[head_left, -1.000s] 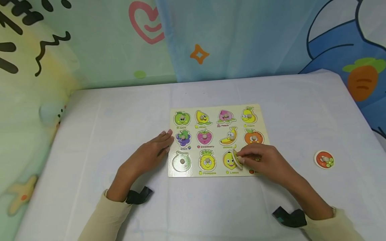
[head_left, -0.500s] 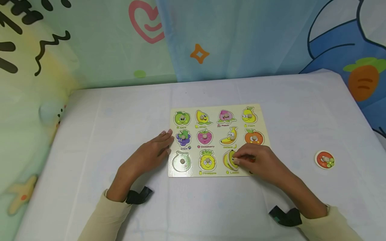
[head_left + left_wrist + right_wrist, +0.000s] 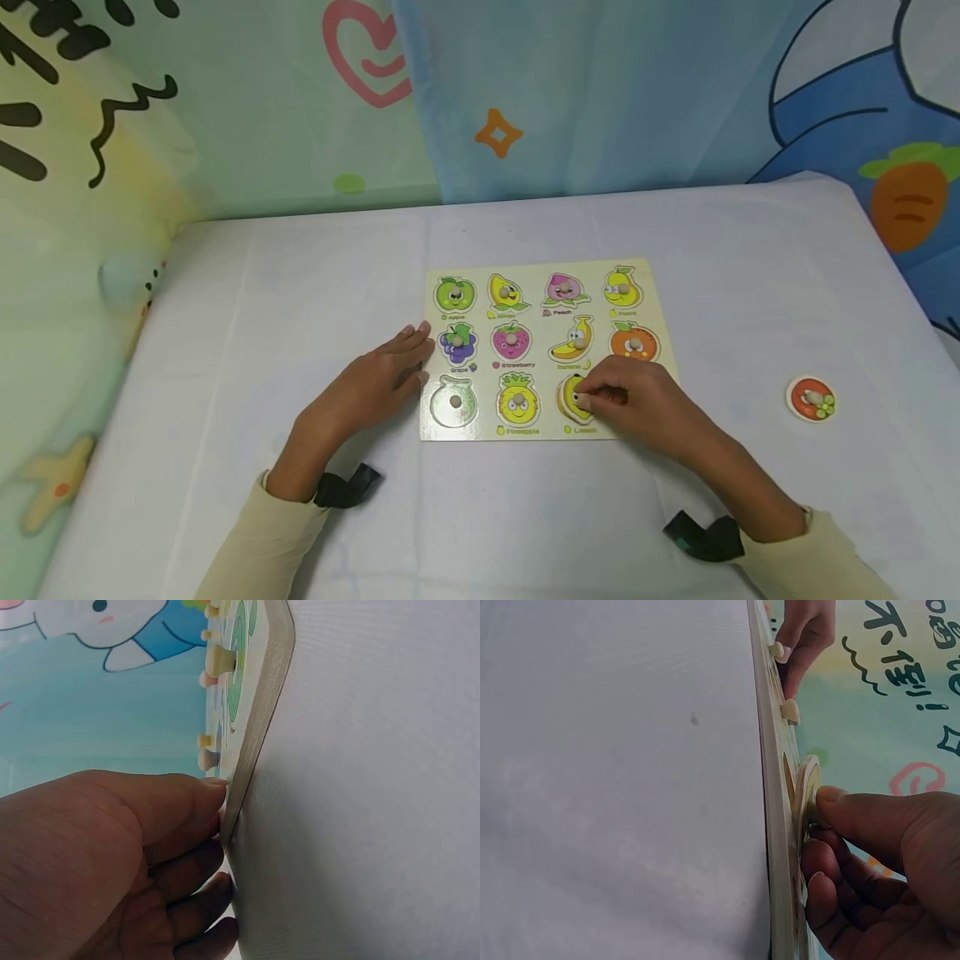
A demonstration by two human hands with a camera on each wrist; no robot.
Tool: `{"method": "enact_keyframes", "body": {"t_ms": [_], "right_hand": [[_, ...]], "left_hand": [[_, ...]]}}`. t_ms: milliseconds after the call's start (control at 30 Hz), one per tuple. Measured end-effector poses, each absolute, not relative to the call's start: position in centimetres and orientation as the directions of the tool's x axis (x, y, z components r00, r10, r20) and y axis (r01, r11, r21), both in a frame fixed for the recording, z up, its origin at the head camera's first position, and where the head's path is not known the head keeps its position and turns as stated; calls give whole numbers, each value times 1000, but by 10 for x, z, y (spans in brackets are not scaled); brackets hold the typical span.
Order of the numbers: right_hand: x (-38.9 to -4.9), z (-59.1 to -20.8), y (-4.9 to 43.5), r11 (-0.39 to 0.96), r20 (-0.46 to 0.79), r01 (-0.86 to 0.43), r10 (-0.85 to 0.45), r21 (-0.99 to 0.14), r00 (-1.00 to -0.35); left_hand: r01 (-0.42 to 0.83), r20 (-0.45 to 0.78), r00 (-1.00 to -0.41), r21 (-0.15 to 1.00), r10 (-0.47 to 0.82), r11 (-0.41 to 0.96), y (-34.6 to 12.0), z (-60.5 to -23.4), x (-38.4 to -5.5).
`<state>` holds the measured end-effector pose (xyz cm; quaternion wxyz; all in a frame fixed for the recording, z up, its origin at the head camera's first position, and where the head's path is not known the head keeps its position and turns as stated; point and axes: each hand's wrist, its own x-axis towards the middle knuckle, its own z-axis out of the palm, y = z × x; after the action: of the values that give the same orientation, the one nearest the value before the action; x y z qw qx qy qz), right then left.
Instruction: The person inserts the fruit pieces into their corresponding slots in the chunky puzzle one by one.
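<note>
A cream fruit puzzle board (image 3: 540, 340) lies flat in the head view, its pictured pieces topped with small knobs. My right hand (image 3: 637, 404) pinches the knob of a yellow lemon puzzle piece (image 3: 808, 791) between thumb and fingers. That piece sits over the lemon spot in the bottom row, slightly off the picture beneath and raised from the board in the right wrist view. Along the board's left edge, my left hand (image 3: 363, 387) rests with fingers extended; its thumb (image 3: 202, 793) touches the edge. The right hand hides the board's lower right corner.
A round tomato puzzle piece (image 3: 810, 398) with a knob lies on the white tablecloth (image 3: 480, 517), right of the board. Cartoon-printed curtains (image 3: 615, 100) hang behind and to the left of the table.
My right hand has moved slightly left with the lemon piece, which was tilted on edge and now lies flatter over the lemon spot. The left hand has stayed at the board's edge.
</note>
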<state>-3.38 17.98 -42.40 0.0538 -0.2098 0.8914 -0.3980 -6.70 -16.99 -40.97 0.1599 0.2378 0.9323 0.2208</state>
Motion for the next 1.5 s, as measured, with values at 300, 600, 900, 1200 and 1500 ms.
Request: {"method": "enact_keyframes", "body": {"t_ms": [300,600,900,1200,1500], "right_hand": [[-34,-423,175,600,47,-314,-417,-736,-908],[-35,-424,174,616,25,-306,-422,-726,-906],[-34,-425,177,613,15,-293,-417,-733,-909],[-31,-420,184,632,-1,-277,-402,-724,-916],[-26,-418,193,631,-44,-240,-400,-738,-915]], "left_hand": [[376,-186,-837,489,515,787,-169,-408,-67],[373,-183,-838,495,514,785,-169,-409,-67],[376,-177,-838,499,516,781,-169,-412,-67],[382,-168,-840,491,516,783,-169,-411,-66],[379,-169,-841,495,515,782,-169,-411,-66]]}}
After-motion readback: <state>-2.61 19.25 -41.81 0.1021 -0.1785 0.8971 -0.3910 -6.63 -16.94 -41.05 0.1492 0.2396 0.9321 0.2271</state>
